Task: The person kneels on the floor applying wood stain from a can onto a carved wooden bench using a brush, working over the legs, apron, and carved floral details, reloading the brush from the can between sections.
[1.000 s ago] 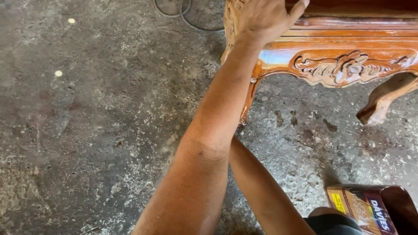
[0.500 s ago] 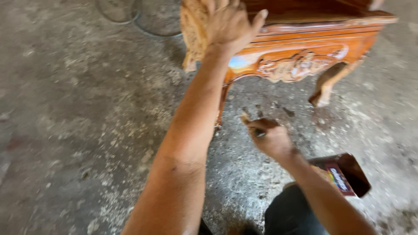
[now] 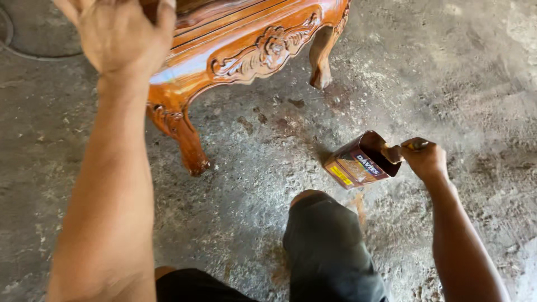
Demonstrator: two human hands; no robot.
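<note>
Head view: the left hand rests palm-down, fingers spread, on the top edge of the carved, varnished wooden table. The right hand is closed around a brush handle, dipped into the open rectangular varnish can tilted on the concrete floor beside the knee.

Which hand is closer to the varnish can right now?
Right. The right hand holds a brush dipped at the open top of the can on the floor. The left hand is far off, resting on the carved table.
</note>
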